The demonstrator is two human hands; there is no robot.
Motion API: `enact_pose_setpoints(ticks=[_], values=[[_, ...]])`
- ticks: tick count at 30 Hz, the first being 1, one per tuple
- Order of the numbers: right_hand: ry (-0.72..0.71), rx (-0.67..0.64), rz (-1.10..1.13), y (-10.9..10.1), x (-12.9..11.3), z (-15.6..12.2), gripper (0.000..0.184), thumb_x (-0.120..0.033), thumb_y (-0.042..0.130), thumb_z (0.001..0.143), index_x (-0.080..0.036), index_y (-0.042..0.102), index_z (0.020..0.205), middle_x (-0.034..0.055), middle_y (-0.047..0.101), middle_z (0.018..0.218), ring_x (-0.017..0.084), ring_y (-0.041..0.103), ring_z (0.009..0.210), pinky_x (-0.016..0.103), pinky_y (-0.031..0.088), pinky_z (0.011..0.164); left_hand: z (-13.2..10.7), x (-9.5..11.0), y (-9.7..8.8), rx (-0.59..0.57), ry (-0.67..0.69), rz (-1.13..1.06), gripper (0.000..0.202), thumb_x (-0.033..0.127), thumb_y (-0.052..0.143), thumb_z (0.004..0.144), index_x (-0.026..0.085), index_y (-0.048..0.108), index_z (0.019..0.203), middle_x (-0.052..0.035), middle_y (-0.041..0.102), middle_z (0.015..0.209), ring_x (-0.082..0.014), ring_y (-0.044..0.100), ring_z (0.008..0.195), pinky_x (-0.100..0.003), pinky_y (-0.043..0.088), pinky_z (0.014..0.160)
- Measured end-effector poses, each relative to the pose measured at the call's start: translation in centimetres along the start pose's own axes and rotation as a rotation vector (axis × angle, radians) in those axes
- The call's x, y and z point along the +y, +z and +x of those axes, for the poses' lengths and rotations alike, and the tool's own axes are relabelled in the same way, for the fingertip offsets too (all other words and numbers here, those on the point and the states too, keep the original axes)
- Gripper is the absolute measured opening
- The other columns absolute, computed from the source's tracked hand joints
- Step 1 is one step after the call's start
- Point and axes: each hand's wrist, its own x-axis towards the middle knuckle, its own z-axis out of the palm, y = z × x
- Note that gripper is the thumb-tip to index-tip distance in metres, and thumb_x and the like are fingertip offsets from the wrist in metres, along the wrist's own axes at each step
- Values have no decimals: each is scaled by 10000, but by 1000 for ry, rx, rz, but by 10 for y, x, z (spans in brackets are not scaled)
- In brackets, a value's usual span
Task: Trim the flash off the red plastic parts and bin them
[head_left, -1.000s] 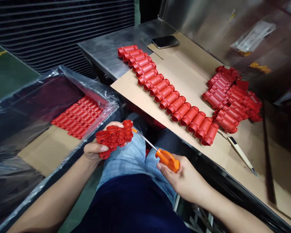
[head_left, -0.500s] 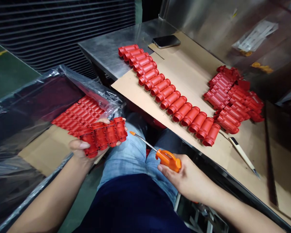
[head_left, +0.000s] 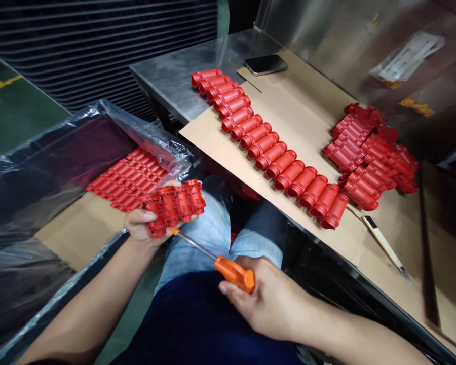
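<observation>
My left hand [head_left: 142, 227] grips a cluster of several red plastic tubes [head_left: 174, 205] held side by side over my lap. My right hand [head_left: 268, 299] is closed round the orange handle of a screwdriver [head_left: 233, 271]. Its thin metal shaft runs up and left, and its tip touches the lower edge of the red cluster. Both hands hover above my jeans, between the lined box on the left and the table on the right.
A long row of red tubes [head_left: 268, 147] lies on cardboard [head_left: 300, 109] on the steel table [head_left: 182, 76], with a pile of red tubes [head_left: 368, 152] further right. A phone [head_left: 266, 64] and a knife [head_left: 383, 243] lie there. A plastic-lined box [head_left: 61, 167] at left holds packed red tubes [head_left: 127, 177].
My right hand has swung the screwdriver left and down, so its tip now meets the underside of the cluster. My left hand turned the cluster from end-on to side-on.
</observation>
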Motion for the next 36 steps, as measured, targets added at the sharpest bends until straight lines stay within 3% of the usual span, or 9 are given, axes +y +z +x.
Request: enact_pose_setpoints(ticks=[3, 10, 16, 21, 28, 33, 36], values=[[8, -7, -4, 1, -2, 3, 286, -418, 677, 971, -241, 523, 809, -57, 454, 601, 107, 383, 500, 258, 269, 469, 3, -2, 1, -4, 47, 26, 764, 250, 761, 587, 137, 666, 1337, -240, 754, 1350, -532, 718, 1238, -660, 635, 925], [-4, 4, -23, -1, 5, -2, 283, -435, 651, 982, -244, 526, 816, -47, 482, 614, 117, 405, 506, 266, 278, 478, 2, 0, 6, 25, 84, 40, 731, 228, 758, 590, 157, 692, 1315, -214, 771, 1340, -494, 736, 1214, -689, 593, 1007], [14, 79, 26, -9, 16, -5, 326, -448, 628, 1009, -237, 496, 799, -53, 453, 647, 112, 393, 540, 266, 293, 509, -2, 3, 4, 7, 27, -13, 711, 275, 770, 590, 164, 700, 1288, -208, 757, 1372, -520, 703, 1265, -710, 592, 1002], [23, 112, 39, -18, 23, -6, 355, -465, 622, 1015, -231, 484, 787, -48, 457, 678, 112, 397, 570, 272, 301, 537, -7, 8, 8, 66, 2, -69, 760, 250, 768, 564, 176, 684, 1315, -239, 713, 1432, -582, 645, 1338, -795, 566, 1002], [-1, 124, 91, -10, 27, -15, 357, -481, 658, 1008, -223, 520, 803, -51, 472, 661, 103, 396, 555, 257, 299, 514, -7, 8, 14, 34, -31, -95, 813, 233, 765, 577, 212, 640, 1381, -218, 656, 1541, -576, 638, 1363, -787, 566, 1023], [28, 184, 336, -17, 62, 1, 479, -633, 736, 936, -230, 534, 773, -72, 499, 551, 96, 461, 443, 230, 340, 443, -11, 9, 18, 21, -38, -135, 834, 293, 773, 608, 231, 610, 1423, -238, 520, 1686, -621, 565, 1423, -840, 526, 1025], [97, 94, 597, -19, 92, 34, 577, -755, 738, 875, -199, 601, 803, 4, 694, 613, 156, 685, 495, 252, 536, 508, -11, 5, 25, -45, -80, -156, 852, 346, 781, 619, 233, 604, 1445, -248, 442, 1741, -639, 525, 1450, -767, 597, 952]])
